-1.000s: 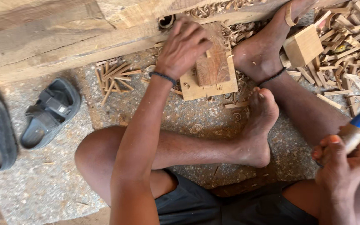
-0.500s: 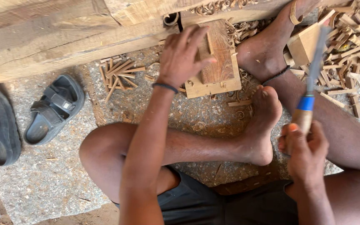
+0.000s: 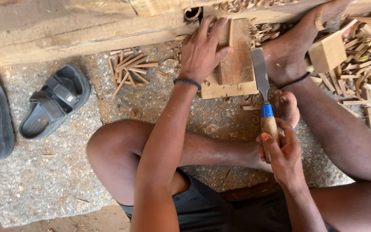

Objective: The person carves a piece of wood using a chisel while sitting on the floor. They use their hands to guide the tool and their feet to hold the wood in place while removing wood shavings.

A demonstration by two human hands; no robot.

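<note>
Right hand [image 3: 282,150] w/ chisel [image 3: 260,81] now lowered beside wood block [image 3: 235,60], left hand [image 3: 202,49] still pressing.

Your left hand [image 3: 202,49] presses flat on the wooden workpiece [image 3: 235,60], which lies against the long timber beam [image 3: 65,30]. Your right hand [image 3: 282,152] grips the chisel [image 3: 263,92] by its wooden handle, blade beside the workpiece's right edge. Grey sandals [image 3: 54,101] lie to your left.
</note>
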